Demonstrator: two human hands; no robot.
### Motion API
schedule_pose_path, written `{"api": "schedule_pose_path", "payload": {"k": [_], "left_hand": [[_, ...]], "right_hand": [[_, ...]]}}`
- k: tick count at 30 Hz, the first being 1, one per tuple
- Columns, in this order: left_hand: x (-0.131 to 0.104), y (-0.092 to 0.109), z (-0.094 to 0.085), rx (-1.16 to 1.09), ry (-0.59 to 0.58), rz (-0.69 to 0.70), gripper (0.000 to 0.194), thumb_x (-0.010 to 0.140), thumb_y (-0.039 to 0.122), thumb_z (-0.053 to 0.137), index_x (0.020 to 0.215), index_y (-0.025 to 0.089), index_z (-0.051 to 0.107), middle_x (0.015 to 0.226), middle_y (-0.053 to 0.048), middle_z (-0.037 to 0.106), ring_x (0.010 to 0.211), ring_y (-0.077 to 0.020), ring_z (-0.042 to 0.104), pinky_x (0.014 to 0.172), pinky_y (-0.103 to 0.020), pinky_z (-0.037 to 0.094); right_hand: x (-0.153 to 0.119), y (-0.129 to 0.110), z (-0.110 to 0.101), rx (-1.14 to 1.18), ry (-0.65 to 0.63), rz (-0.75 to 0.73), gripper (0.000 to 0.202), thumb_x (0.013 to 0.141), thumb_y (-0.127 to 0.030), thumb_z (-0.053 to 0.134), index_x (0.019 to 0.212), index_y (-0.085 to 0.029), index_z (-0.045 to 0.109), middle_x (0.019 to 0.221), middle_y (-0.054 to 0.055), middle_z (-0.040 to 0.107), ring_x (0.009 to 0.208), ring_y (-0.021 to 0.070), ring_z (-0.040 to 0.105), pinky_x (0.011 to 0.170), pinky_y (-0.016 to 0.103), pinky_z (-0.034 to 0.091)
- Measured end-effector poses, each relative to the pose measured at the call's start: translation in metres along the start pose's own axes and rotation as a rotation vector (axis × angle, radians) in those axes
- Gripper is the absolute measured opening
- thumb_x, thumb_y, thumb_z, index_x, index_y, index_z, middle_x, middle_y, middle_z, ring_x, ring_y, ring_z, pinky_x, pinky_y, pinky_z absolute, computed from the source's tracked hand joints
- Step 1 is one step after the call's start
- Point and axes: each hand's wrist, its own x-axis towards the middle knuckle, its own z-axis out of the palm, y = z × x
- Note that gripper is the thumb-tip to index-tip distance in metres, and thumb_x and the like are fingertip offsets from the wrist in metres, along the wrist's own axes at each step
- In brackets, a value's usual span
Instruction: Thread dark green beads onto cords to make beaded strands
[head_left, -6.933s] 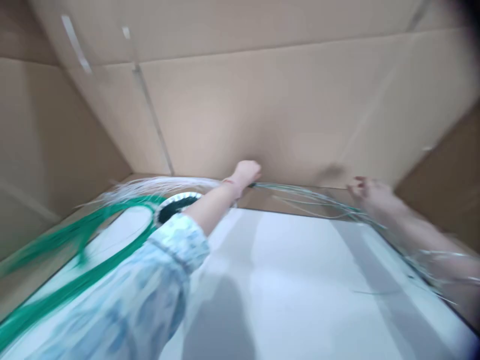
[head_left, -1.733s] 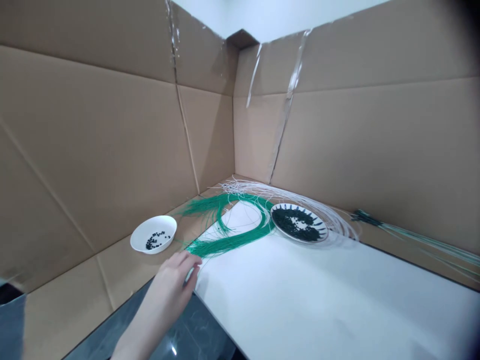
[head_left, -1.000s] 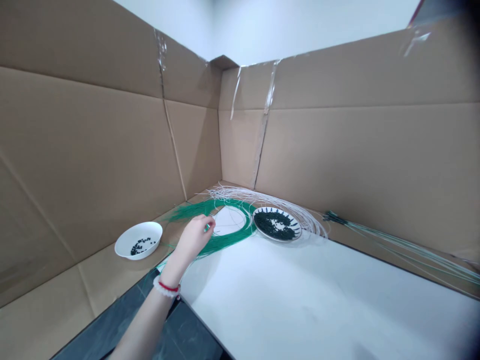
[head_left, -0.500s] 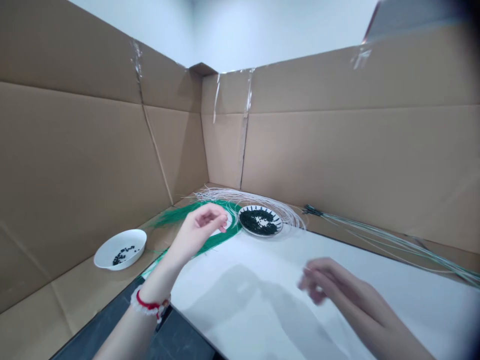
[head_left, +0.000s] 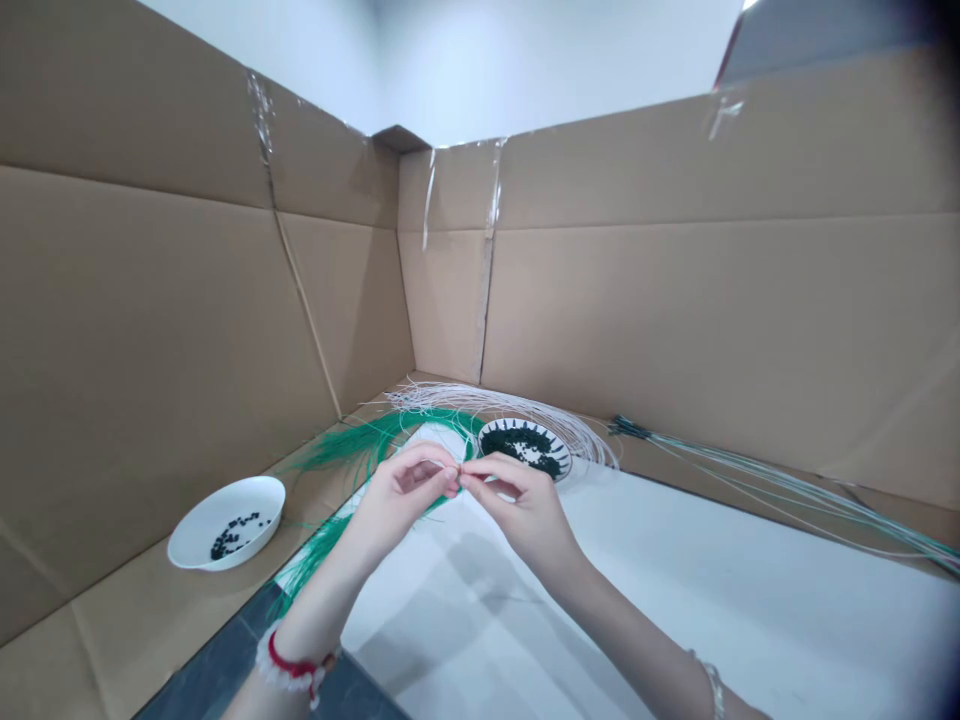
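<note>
My left hand (head_left: 409, 490) and my right hand (head_left: 521, 498) meet fingertip to fingertip above the white board (head_left: 675, 590). Thumb and forefinger are pinched on each hand, and whatever they hold is too small to make out. Just behind them, a patterned plate (head_left: 564, 452) bears a pile of dark green bits. Green strands (head_left: 360, 436) curve behind and beneath my left hand. Behind the plate lies a bundle of white strands (head_left: 525, 402). A white bowl (head_left: 187, 530) with small black pieces inside stands at the left.
Cardboard walls (head_left: 675, 320) rise at the left and back. A bundle of pale green cords (head_left: 750, 480) with dark ends lies along the back right. Dark tiled surface (head_left: 225, 655) shows at the lower left.
My right hand has moved left and up to meet my left hand at the fingertips. The view has shifted slightly, and the bowl appears a little lower and further left.
</note>
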Motion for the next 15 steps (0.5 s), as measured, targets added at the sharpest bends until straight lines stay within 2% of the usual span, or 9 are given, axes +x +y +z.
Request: {"api": "schedule_pose_path", "payload": {"k": [3,6,9,10,12,13,14,15], "left_hand": [[-0.001,-0.003,-0.008,0.041,0.032,0.03,0.023,0.083,0.038,0.073,0.072,0.019,0.069,0.079,-0.002,0.058,0.077,-0.017,0.057,0.075,-0.031,0.049],[-0.001,-0.006,-0.019,0.084,0.011,0.04,0.02,0.086,0.034,0.07,0.072,0.019,0.069,0.084,-0.004,0.061,0.084,-0.0197,0.059,0.079,-0.034,0.05],[0.001,-0.012,-0.032,0.133,-0.046,0.052,0.01,0.084,0.03,0.069,0.088,0.021,0.071,0.106,-0.008,0.064,0.102,-0.024,0.061,0.089,-0.038,0.05],[0.003,-0.016,-0.036,0.149,-0.073,0.058,0.02,0.081,0.027,0.072,0.1,0.022,0.07,0.117,-0.008,0.063,0.113,-0.0257,0.058,0.096,-0.04,0.048],[0.009,-0.027,-0.039,0.178,-0.142,0.061,0.059,0.071,0.019,0.079,0.126,0.027,0.06,0.137,-0.008,0.055,0.13,-0.0276,0.049,0.107,-0.042,0.043],[0.013,-0.035,-0.037,0.192,-0.177,0.055,0.072,0.069,0.017,0.081,0.135,0.028,0.053,0.141,-0.008,0.054,0.133,-0.0278,0.048,0.109,-0.043,0.041],[0.018,-0.043,-0.034,0.205,-0.209,0.049,0.074,0.07,0.017,0.081,0.137,0.026,0.051,0.14,-0.008,0.056,0.132,-0.0278,0.05,0.11,-0.044,0.041],[0.022,-0.053,-0.03,0.218,-0.24,0.041,0.062,0.076,0.02,0.08,0.133,0.024,0.056,0.135,-0.009,0.06,0.127,-0.0277,0.054,0.109,-0.045,0.043]], "right_hand": [[0.003,0.005,0.008,-0.015,-0.04,-0.044,0.012,0.084,-0.027,0.07,0.081,-0.023,0.081,0.08,0.005,0.075,0.076,0.021,0.068,0.069,0.031,0.056],[0.009,0.009,0.018,-0.031,-0.083,-0.068,0.017,0.086,-0.032,0.069,0.079,-0.021,0.079,0.076,0.006,0.073,0.071,0.0197,0.066,0.06,0.029,0.054],[0.019,0.011,0.026,-0.056,-0.122,-0.07,0.021,0.09,-0.035,0.065,0.081,-0.019,0.076,0.08,0.005,0.072,0.071,0.0181,0.066,0.056,0.027,0.053],[0.023,0.011,0.027,-0.068,-0.13,-0.067,0.021,0.092,-0.035,0.065,0.083,-0.018,0.074,0.081,0.005,0.072,0.071,0.0171,0.066,0.056,0.026,0.053],[0.031,0.011,0.028,-0.103,-0.138,-0.06,0.019,0.093,-0.033,0.065,0.087,-0.016,0.071,0.085,0.004,0.072,0.071,0.0153,0.066,0.058,0.026,0.054],[0.034,0.011,0.028,-0.126,-0.139,-0.061,0.018,0.094,-0.031,0.065,0.087,-0.016,0.07,0.086,0.003,0.071,0.071,0.0148,0.066,0.06,0.027,0.054],[0.036,0.011,0.027,-0.153,-0.141,-0.065,0.017,0.094,-0.03,0.065,0.086,-0.015,0.069,0.085,0.003,0.071,0.072,0.015,0.066,0.063,0.028,0.054],[0.037,0.01,0.026,-0.182,-0.142,-0.074,0.015,0.094,-0.027,0.065,0.085,-0.016,0.069,0.085,0.003,0.071,0.075,0.0157,0.066,0.066,0.03,0.055]]}}
